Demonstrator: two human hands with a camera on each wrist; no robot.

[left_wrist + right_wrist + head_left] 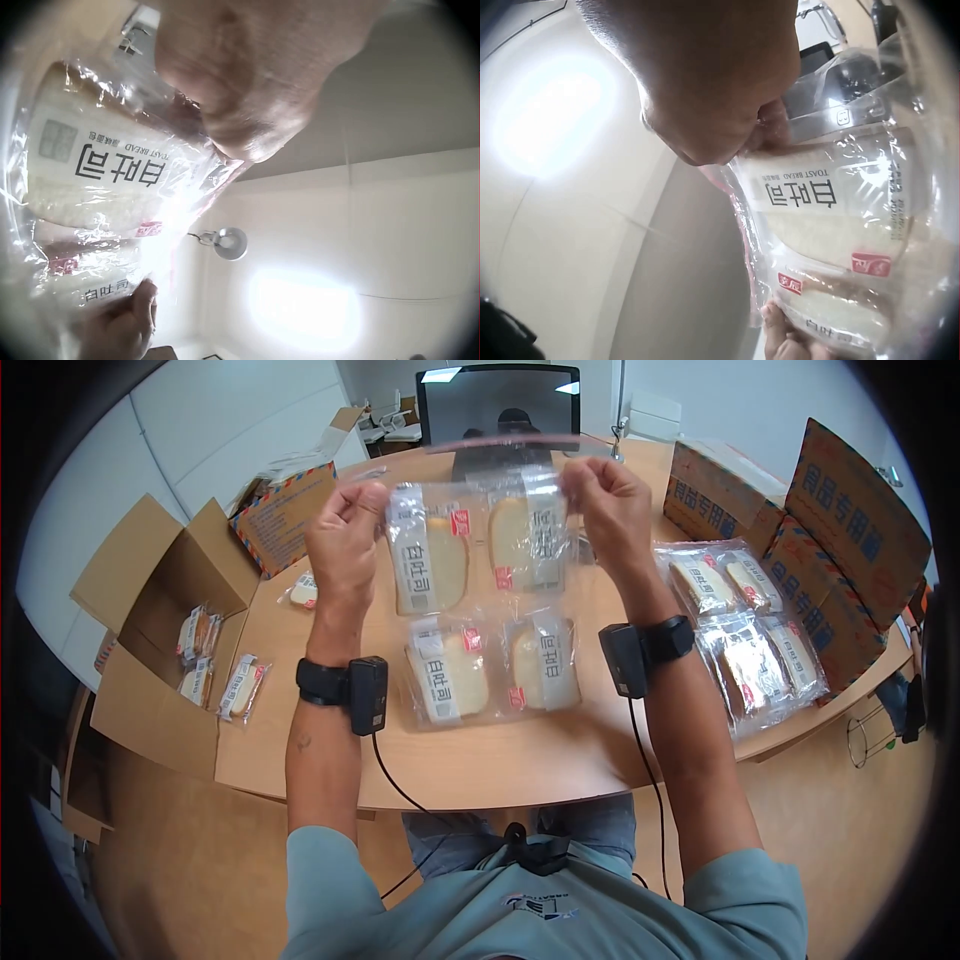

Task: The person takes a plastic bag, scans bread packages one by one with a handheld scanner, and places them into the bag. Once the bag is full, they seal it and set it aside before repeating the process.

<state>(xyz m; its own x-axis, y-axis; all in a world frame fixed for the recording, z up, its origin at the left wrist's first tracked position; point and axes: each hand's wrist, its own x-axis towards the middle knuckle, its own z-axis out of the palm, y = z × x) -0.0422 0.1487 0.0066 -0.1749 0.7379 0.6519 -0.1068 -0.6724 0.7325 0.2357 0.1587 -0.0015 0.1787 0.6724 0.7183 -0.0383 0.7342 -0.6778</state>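
A clear plastic bag (480, 615) with a pink top edge holds several wrapped packs of sliced white toast bread, two above two. My left hand (345, 540) pinches its upper left side, thumb against curled fingers. At the upper right side my right hand (608, 510) grips the film in the same way. The bag hangs between both hands over the table, its front facing me. In the left wrist view a toast bread pack (97, 165) shows close under the film, and the right wrist view shows another toast bread pack (832, 202).
Another bag of bread packs (750, 625) lies on the table (420, 765) at right, beside printed cartons (830, 550). An open cardboard box (150, 690) at left holds loose packs, with one bread pack (243, 688) by its flap. A monitor (498, 410) stands at the back.
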